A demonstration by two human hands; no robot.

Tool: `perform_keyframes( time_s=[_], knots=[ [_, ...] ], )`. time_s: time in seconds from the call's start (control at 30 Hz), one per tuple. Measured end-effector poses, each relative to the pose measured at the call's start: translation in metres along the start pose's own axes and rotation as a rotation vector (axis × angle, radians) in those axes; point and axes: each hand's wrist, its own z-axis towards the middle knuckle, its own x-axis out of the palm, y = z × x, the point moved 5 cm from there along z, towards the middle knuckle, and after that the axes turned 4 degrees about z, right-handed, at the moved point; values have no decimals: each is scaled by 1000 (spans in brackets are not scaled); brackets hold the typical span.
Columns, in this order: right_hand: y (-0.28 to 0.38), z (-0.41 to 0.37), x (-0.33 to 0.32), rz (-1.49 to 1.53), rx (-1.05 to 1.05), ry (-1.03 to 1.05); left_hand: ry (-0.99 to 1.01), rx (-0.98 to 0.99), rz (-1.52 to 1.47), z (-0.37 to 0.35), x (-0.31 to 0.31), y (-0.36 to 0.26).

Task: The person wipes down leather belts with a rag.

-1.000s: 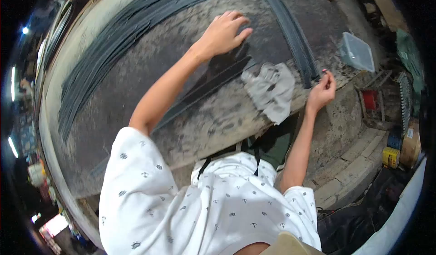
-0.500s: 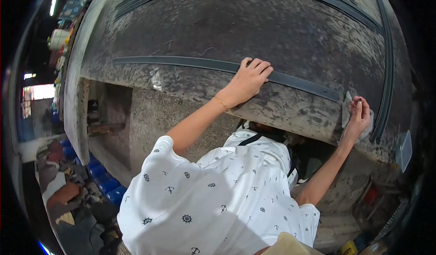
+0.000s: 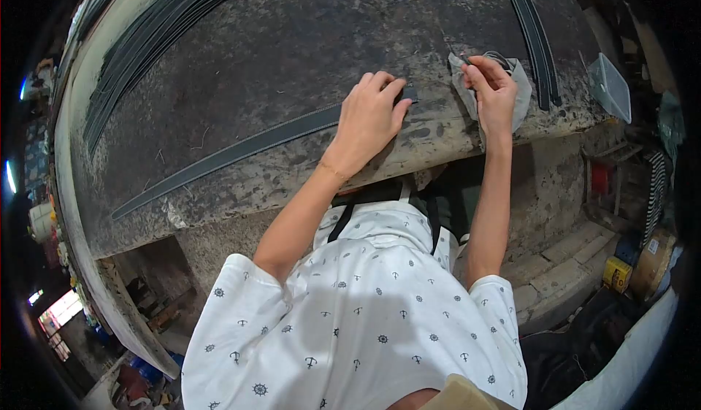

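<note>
A long dark strap (image 3: 241, 149) lies along the near side of a stained, dusty workbench (image 3: 307, 37). My left hand (image 3: 369, 118) presses flat on the strap's right end, fingers spread over it. To the right, my right hand (image 3: 491, 96) rests on a crumpled grey rag (image 3: 520, 92) near the bench edge, its fingertips pinched on something small that I cannot make out.
A bundle of dark straps (image 3: 146, 45) lies at the bench's far left and another bundle (image 3: 537, 37) at the right. A clear plastic box (image 3: 610, 89) sits at the right end. Stone steps (image 3: 562, 264), a red item and yellow boxes (image 3: 619, 273) are on the floor at right.
The view swung back to the right. My left hand slid along the strap to its right end. My right hand moved with the rag closer to the left hand.
</note>
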Motion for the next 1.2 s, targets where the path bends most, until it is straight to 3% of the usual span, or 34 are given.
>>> perform_keyframes(
  time_s=[0.2,0.37,0.47,0.7,0.87,0.93,1.03,1.13,1.2],
  knots=[
    [3,-3,5,0,6,-53,177,-167,24,28,20,2],
    [7,-4,6,5,21,-49,39,85,227,25,25,-11],
    [7,-4,6,-35,50,-51,-38,127,217,22,28,-12],
    [6,-4,6,-93,41,-29,-162,-63,-27,4,19,2],
    [5,-3,7,-110,18,-2,-126,-35,63,12,14,-2],
    [6,-4,9,-119,22,0,84,-76,17,23,19,1],
    [6,-4,7,-146,14,14,151,37,43,34,22,6],
    [8,-5,9,-145,5,12,102,175,236,32,30,0],
    [5,-4,7,-134,6,13,82,127,187,31,27,5]
  ],
)
